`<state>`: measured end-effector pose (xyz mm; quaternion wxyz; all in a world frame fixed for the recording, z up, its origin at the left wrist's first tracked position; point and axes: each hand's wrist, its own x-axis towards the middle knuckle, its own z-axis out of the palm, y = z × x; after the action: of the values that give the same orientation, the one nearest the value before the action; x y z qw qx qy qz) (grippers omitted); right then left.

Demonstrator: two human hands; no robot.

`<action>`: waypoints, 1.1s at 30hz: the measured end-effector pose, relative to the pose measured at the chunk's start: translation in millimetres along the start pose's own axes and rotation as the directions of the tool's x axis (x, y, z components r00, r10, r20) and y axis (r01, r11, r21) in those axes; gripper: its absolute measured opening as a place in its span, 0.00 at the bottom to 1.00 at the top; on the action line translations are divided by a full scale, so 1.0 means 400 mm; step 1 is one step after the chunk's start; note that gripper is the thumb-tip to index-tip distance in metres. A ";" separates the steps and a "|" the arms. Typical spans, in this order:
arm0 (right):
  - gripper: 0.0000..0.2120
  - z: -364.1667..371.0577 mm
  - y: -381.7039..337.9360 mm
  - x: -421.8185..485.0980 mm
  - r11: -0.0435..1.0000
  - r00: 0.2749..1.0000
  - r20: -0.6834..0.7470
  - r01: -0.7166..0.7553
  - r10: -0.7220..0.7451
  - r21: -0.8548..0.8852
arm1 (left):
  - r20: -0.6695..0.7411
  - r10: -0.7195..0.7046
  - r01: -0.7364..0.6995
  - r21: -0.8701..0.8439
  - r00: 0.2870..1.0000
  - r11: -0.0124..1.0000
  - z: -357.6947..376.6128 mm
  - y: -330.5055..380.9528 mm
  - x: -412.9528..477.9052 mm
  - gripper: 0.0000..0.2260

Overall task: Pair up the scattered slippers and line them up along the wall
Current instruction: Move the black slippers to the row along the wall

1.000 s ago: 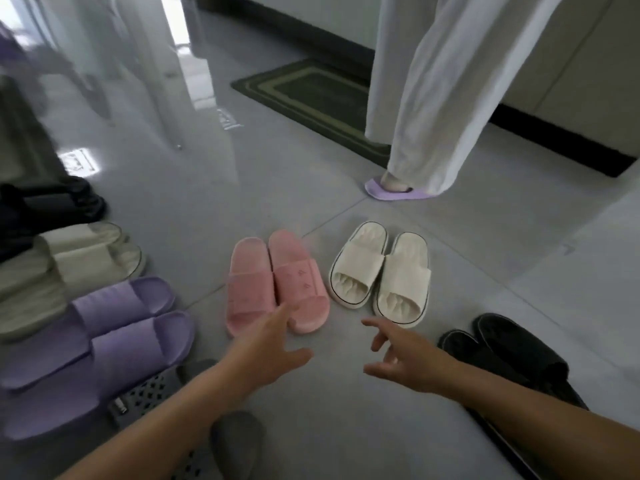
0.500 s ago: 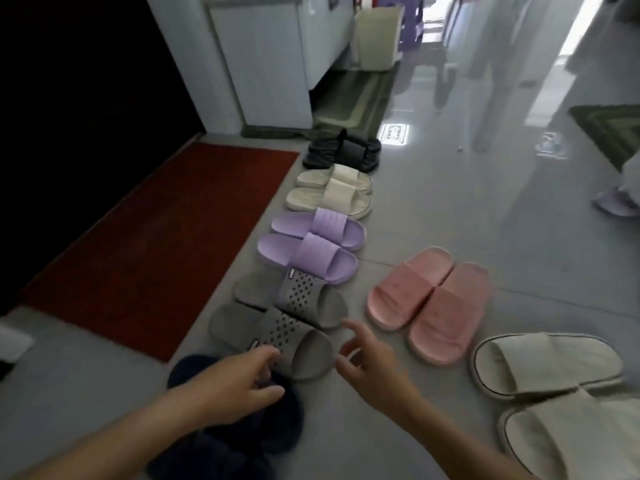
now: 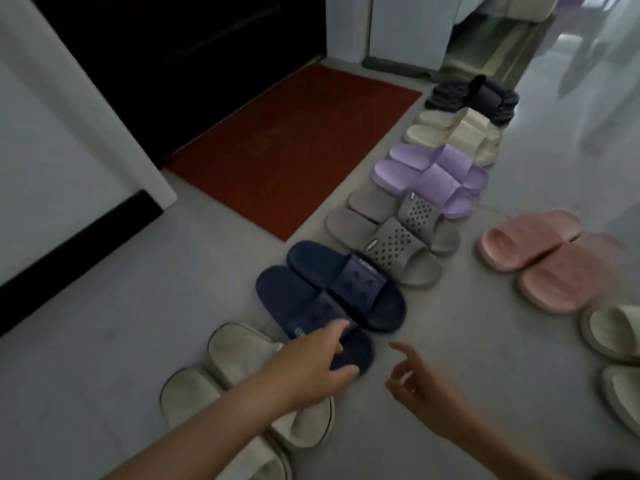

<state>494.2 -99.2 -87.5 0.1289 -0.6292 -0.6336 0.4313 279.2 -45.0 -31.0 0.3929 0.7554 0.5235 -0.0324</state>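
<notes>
A row of paired slippers runs along the floor: black pair (image 3: 474,97), cream pair (image 3: 457,133), purple pair (image 3: 433,174), grey perforated pair (image 3: 391,237), navy pair (image 3: 329,292), and a beige pair (image 3: 239,372) nearest me. My left hand (image 3: 311,365) hovers with fingers spread over the toe of the nearer navy slipper; whether it touches is unclear. My right hand (image 3: 419,386) hangs above bare floor to the right, fingers loosely bent, holding nothing. A pink pair (image 3: 554,258) and a cream dark-edged pair (image 3: 613,358) lie apart on the right.
A red doormat (image 3: 287,147) lies before a dark doorway (image 3: 173,57) left of the row. A white wall with black skirting (image 3: 76,244) stands at the left. A white cabinet (image 3: 408,29) sits at the far end. Glossy grey floor extends right.
The view swung left and down along the row. The navy and beige pairs are now fully in sight. Both hands stayed low, the left over the navy slipper.
</notes>
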 end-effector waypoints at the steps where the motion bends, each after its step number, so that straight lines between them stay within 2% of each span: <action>1: 0.26 0.007 -0.014 -0.012 1.000 1.000 -0.011 0.007 -0.007 -0.006 | 0.004 -0.017 0.018 -0.021 1.000 1.000 0.011 0.000 -0.012 0.31; 4: 0.27 -0.002 -0.021 -0.092 1.000 0.999 -0.049 0.007 -0.008 -0.021 | 0.073 0.039 -0.038 -0.011 0.997 0.999 0.058 0.061 -0.022 0.31; 8: 0.28 -0.096 0.069 -0.244 0.989 0.974 -0.172 -0.151 0.149 0.000 | 0.124 0.209 -0.210 -0.007 0.970 0.978 0.146 0.231 0.050 0.29; 12: 0.27 -0.187 0.210 -0.412 0.943 0.887 -0.321 -0.309 0.333 0.123 | 0.205 0.304 -0.305 -0.029 0.930 0.952 0.261 0.413 0.104 0.29; 15: 0.29 -0.231 0.315 -0.520 0.896 0.820 -0.362 -0.407 0.444 0.176 | 0.277 0.328 -0.336 -0.021 0.903 0.942 0.360 0.515 0.118 0.29; 20: 0.36 -0.259 0.464 -0.649 0.778 0.715 -0.368 -0.628 0.594 0.035 | 0.449 0.419 -0.518 0.121 0.789 0.847 0.521 0.599 0.117 0.28; 23: 0.45 -0.252 0.509 -0.669 0.766 0.752 -0.214 -0.643 0.624 -0.024 | 0.506 0.417 -0.563 0.176 0.755 0.807 0.591 0.628 0.125 0.32; 26: 0.53 -0.246 0.536 -0.669 0.761 0.786 -0.094 -0.615 0.611 -0.204 | 0.547 0.380 -0.580 0.253 0.746 0.774 0.641 0.653 0.146 0.37; 29: 0.52 -0.229 0.552 -0.660 0.741 0.813 -0.062 -0.557 0.580 -0.376 | 0.579 0.344 -0.618 0.381 0.739 0.687 0.665 0.660 0.167 0.40; 31: 0.49 -0.224 0.553 -0.639 0.760 0.826 -0.071 -0.545 0.560 -0.354 | 0.557 0.351 -0.613 0.398 0.753 0.682 0.662 0.655 0.179 0.38; 33: 0.49 -0.228 0.539 -0.605 0.799 0.841 -0.072 -0.533 0.536 -0.280 | 0.540 0.355 -0.590 0.357 0.763 0.725 0.639 0.633 0.188 0.37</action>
<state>748.9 -319.3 -94.1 -0.0944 -0.7917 -0.4873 0.3561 612.2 -184.3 -100.1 0.2809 0.9141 0.1778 -0.2321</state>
